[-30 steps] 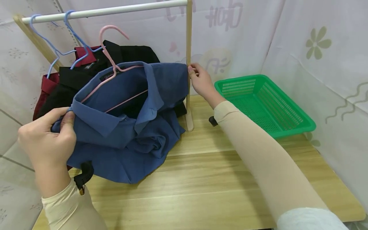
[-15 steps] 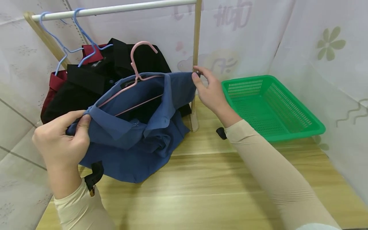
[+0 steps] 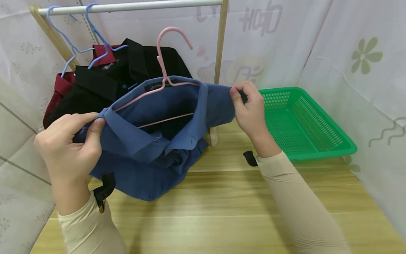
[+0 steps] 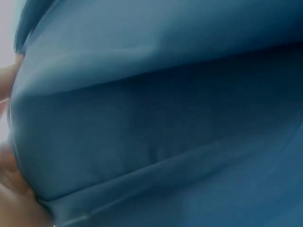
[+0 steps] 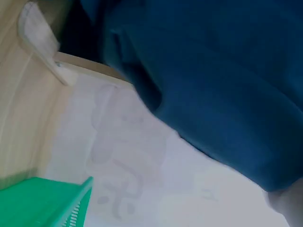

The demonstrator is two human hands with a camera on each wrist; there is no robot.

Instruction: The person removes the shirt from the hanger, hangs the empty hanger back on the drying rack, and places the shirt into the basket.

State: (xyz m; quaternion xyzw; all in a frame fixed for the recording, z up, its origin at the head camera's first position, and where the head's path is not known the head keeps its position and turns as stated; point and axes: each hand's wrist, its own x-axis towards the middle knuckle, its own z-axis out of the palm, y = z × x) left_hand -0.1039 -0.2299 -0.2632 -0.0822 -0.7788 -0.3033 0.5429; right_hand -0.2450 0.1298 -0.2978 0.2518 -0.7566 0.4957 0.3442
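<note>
A blue collared shirt (image 3: 146,181) hangs on a pink hanger (image 3: 160,63), its collar spread around the hanger's neck. The hook stands up free, below and in front of the white rail. My left hand (image 3: 71,144) pinches the shirt at one shoulder between thumb and fingers. At the opposite shoulder, my right hand (image 3: 252,109) grips the cloth. Blue fabric (image 4: 165,118) fills most of the left wrist view, with fingertips at its left edge. In the right wrist view the sleeve side of the shirt (image 5: 203,94) slopes down to the hand (image 5: 286,201) at the corner.
Behind the shirt stands a rack with a white rail (image 3: 136,7) and wooden posts (image 3: 220,42). Two blue hangers (image 3: 98,35) carry dark red and black shirts (image 3: 88,88) there. A green basket (image 3: 330,153) sits at the right of the wooden table (image 3: 203,211).
Both hands have carried the shirt and pink hanger rightward relative to the rack. My right hand has come away from beside the right post, and the hook now sits farther right.
</note>
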